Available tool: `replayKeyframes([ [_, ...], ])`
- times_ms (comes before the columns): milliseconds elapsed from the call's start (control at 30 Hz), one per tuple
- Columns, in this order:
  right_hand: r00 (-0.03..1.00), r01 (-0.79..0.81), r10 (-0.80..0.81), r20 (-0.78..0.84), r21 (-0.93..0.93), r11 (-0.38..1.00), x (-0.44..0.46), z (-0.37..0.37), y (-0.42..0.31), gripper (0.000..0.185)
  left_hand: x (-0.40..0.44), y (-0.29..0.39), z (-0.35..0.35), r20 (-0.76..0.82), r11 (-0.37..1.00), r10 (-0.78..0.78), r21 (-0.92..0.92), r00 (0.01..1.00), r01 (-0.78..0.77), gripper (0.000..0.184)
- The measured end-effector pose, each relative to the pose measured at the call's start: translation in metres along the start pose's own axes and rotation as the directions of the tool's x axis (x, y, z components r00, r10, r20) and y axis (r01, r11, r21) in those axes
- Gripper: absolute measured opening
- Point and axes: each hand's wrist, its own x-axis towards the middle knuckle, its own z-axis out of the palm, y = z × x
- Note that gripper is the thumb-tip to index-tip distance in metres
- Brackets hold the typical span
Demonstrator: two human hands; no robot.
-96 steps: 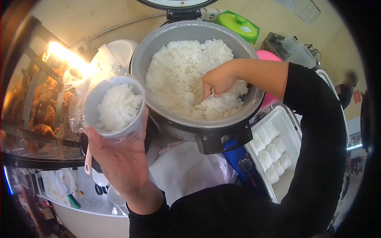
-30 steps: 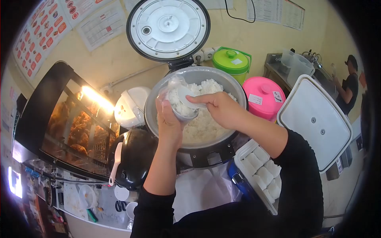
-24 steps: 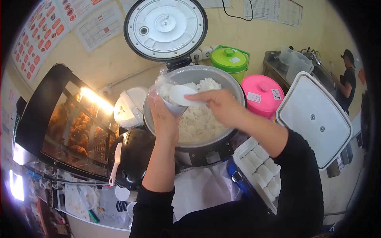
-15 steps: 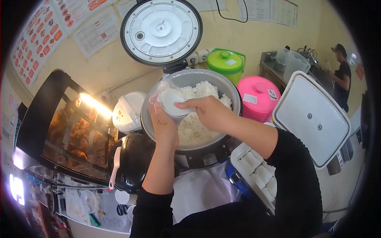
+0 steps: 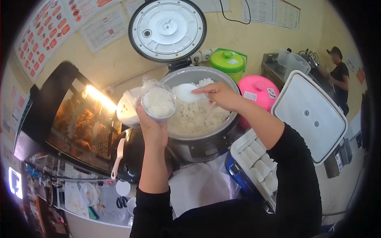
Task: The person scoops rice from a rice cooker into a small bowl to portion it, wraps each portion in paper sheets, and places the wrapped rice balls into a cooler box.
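Observation:
My left hand [image 5: 150,126] is wrapped round a small bowl [image 5: 158,118] packed with white rice, with crinkled clear plastic around its rim. It is held over the left edge of a large rice cooker [image 5: 198,150]. In my right hand [image 5: 220,95] is a white rice paddle [image 5: 185,92], its blade over the cooked rice [image 5: 200,118] inside the pot. My right index finger stretches along the paddle. The paddle and the bowl are apart. The cooker's round lid [image 5: 168,39] stands raised behind the pot.
Left of the cooker stands a lit display case [image 5: 75,123] of fried food. Green [image 5: 227,61] and pink [image 5: 258,92] tubs sit at the right. Nearer, a blue cooler [image 5: 237,173] holds several white wrapped packets [image 5: 260,171]. Another person [image 5: 340,79] stands by the sink.
The paddle has moved off the bowl to the right, down over the rice in the pot. The bowl has shifted slightly left and lower, its rice surface now showing.

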Motion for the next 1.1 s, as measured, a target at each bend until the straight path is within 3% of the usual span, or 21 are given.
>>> replayKeyframes([
  [33,0.944,0.245,-0.300,-0.139,-0.319,0.916,0.003,0.011,0.041,0.033,-0.010,0.004,-0.004,0.013,0.999,-0.010,-0.048,1.000,0.011,0.061],
  [100,0.884,0.317,-0.439,-0.162,-0.483,0.817,-0.014,0.019,0.032,0.028,-0.041,0.010,-0.006,0.021,0.991,-0.043,-0.130,0.999,0.045,0.065],
  [167,0.995,0.072,-0.083,-0.051,-0.189,0.979,-0.048,0.011,0.008,0.024,-0.073,0.017,-0.008,0.084,0.961,-0.092,-0.254,0.992,0.111,0.067],
  [267,0.994,-0.108,0.109,0.004,-0.038,0.993,-0.114,0.009,-0.036,0.015,-0.115,0.019,-0.020,0.051,0.921,-0.202,-0.331,0.978,0.207,0.070],
  [333,0.995,-0.016,0.026,0.100,-0.105,0.994,-0.168,0.007,-0.063,0.021,-0.140,0.016,-0.040,0.014,0.908,-0.302,-0.302,0.953,0.292,0.074],
  [400,0.957,-0.140,0.176,0.230,-0.164,0.977,-0.219,0.009,-0.095,0.017,-0.172,0.007,-0.065,0.116,0.867,-0.359,-0.324,0.926,0.378,0.075],
  [467,0.966,-0.125,0.110,0.236,0.048,0.991,-0.270,0.036,-0.105,0.013,-0.198,-0.004,-0.093,0.223,0.806,-0.401,-0.376,0.889,0.458,0.076],
  [500,0.963,-0.151,0.110,0.246,0.155,0.976,-0.290,0.050,-0.110,0.012,-0.225,-0.016,-0.111,0.089,0.799,-0.524,-0.294,0.847,0.525,0.076],
  [567,0.973,-0.176,0.145,0.182,0.167,0.970,-0.307,0.087,-0.084,0.011,-0.242,-0.037,-0.133,-0.114,0.786,-0.618,-0.089,0.778,0.612,0.077],
  [600,0.978,-0.177,0.153,0.142,0.174,0.969,-0.317,0.111,-0.066,0.011,-0.251,-0.050,-0.149,-0.118,0.768,-0.641,-0.099,0.758,0.633,0.073],
  [667,0.903,-0.419,0.388,0.183,0.176,0.891,-0.324,0.151,-0.033,0.011,-0.266,-0.073,-0.168,-0.190,0.766,-0.634,-0.020,0.750,0.643,0.063],
  [700,0.890,-0.452,0.424,0.167,0.218,0.865,-0.328,0.173,-0.011,0.009,-0.271,-0.079,-0.173,-0.224,0.764,-0.625,0.024,0.748,0.645,0.059],
  [733,0.876,-0.482,0.458,0.150,0.263,0.836,-0.332,0.195,0.013,0.011,-0.273,-0.082,-0.173,-0.228,0.774,-0.525,0.273,0.820,0.572,0.055],
  [800,0.979,-0.201,0.201,-0.023,0.016,0.979,-0.343,0.230,0.061,0.014,-0.274,-0.091,-0.167,-0.140,0.631,-0.323,0.705,0.936,0.323,0.051],
  [833,0.995,-0.060,0.050,-0.083,-0.126,0.990,-0.346,0.243,0.076,0.016,-0.273,-0.097,-0.165,0.014,0.551,-0.235,0.825,0.972,0.121,0.054],
  [900,0.994,0.060,-0.031,0.109,-0.273,0.960,-0.350,0.247,0.096,0.023,-0.274,-0.110,-0.162,0.350,0.312,-0.117,0.902,0.930,-0.300,0.062],
  [933,0.976,0.126,-0.057,0.210,-0.334,0.934,-0.355,0.249,0.102,0.027,-0.280,-0.115,-0.160,0.405,0.200,-0.172,0.907,0.898,-0.371,0.064],
  [1000,0.967,0.162,-0.071,0.243,-0.381,0.910,-0.358,0.248,0.093,0.030,-0.288,-0.121,-0.154,0.485,-0.018,-0.291,0.859,0.825,-0.512,0.068],
  [1100,0.955,0.231,-0.129,0.267,-0.398,0.888,-0.357,0.241,0.085,0.030,-0.289,-0.119,-0.152,0.461,-0.004,-0.297,0.875,0.836,-0.484,0.069],
])
